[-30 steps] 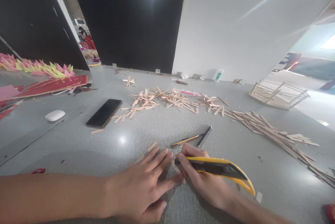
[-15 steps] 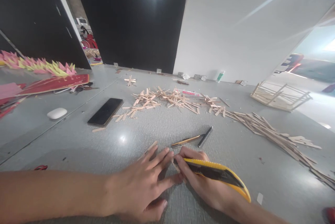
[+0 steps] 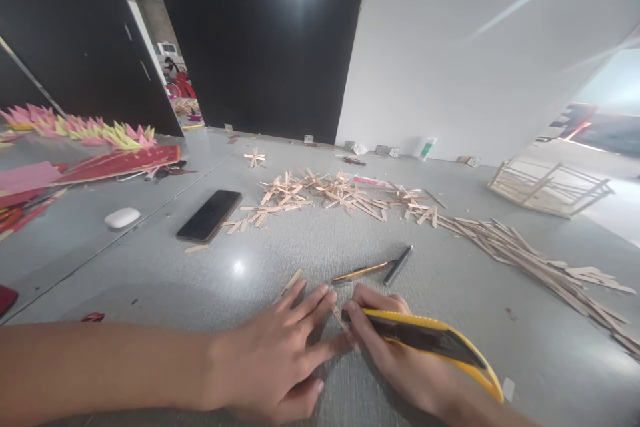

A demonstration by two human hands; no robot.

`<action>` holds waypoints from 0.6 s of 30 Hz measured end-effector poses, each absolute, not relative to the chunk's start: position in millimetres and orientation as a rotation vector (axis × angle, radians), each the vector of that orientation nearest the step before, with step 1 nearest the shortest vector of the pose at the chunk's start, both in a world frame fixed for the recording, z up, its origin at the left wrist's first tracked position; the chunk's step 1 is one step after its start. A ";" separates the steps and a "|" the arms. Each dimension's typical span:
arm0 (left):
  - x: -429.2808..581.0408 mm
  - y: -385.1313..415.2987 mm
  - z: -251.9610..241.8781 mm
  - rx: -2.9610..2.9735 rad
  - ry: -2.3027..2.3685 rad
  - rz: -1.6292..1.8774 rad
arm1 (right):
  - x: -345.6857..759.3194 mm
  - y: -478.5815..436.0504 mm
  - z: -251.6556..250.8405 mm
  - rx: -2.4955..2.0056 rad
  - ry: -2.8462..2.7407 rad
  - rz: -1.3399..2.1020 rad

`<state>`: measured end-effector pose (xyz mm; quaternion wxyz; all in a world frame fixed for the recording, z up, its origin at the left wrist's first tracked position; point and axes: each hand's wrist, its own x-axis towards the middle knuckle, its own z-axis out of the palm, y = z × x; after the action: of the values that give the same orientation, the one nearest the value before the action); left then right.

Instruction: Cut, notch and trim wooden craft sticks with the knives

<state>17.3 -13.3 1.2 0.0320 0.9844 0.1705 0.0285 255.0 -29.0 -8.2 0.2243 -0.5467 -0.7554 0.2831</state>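
My left hand (image 3: 280, 350) lies flat on the grey table with its fingers spread, pressing down on thin wooden craft sticks. One craft stick (image 3: 291, 284) pokes out past the index finger; another small wooden strip (image 3: 340, 317) shows between the fingertips and the other hand. Gripped in my right hand (image 3: 395, 347) is a yellow and black utility knife (image 3: 430, 334), its front end down at the small strip. The blade itself is too small to make out. Just beyond the hands lie a slim gold-and-black pen-like tool (image 3: 365, 272) and a dark pen (image 3: 399, 266).
A heap of short wooden pieces (image 3: 330, 190) spreads across the middle, with long sticks (image 3: 515, 247) at right. A phone (image 3: 210, 215) and white case (image 3: 123, 218) lie left. A wooden frame model (image 3: 550, 187) stands far right. Black (image 3: 260, 47) and white (image 3: 450, 60) panels close the back.
The whole view has shifted slightly, so things appear a little further right. The knife's front end sits slightly farther from the left fingertips, baring more of the strip. Both hands keep their pose.
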 end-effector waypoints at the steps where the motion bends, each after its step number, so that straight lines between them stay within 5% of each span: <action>1: 17.0 -13.0 1.0 3.028 0.522 0.088 | 254.8 -28.8 -8.8 -1.524 -2.067 0.801; 18: 16.0 -14.4 1.7 2.986 0.541 0.124 | 249.3 -29.0 4.5 -1.536 -2.029 0.789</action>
<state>16.0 -14.4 1.7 0.0520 0.9818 0.1779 0.0407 249.3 -29.0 4.5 0.2365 -0.5601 -0.7400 0.2876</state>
